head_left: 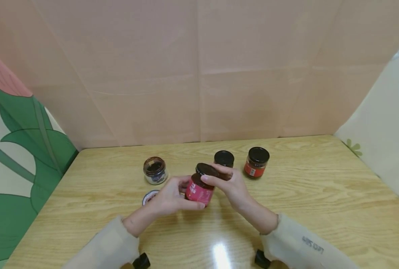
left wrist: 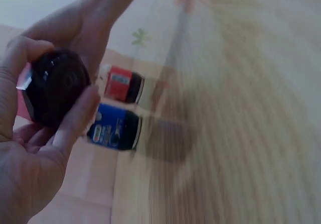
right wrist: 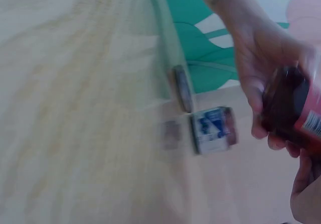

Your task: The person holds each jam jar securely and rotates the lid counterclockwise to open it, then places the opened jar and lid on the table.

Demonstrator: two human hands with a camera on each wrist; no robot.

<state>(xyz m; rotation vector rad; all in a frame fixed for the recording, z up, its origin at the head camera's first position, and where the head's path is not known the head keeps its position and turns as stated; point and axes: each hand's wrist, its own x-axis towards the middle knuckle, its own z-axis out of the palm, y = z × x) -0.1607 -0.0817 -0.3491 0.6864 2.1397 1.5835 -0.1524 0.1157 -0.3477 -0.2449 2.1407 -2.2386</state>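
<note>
Left hand (head_left: 167,200) grips the pink jar (head_left: 199,190) body; right hand (head_left: 231,183) pinches its black lid (head_left: 207,170), tilted up. Behind the pink jar stand three jars; a loose lid (head_left: 149,197) lies just left, table edges well apart.

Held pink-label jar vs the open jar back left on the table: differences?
The pink-label jar is gripped by the left hand, tilted, off the table; the open jar stands upright on the table. The right hand holds a black lid at the pink-label jar's mouth; the open jar is uncovered. Both hold dark contents.

obstacles: open jar (head_left: 155,170) and loose lid (head_left: 149,196) left of the hands; two capped jars (head_left: 256,161) just behind | free: right counter (head_left: 337,194) and near edge
</note>
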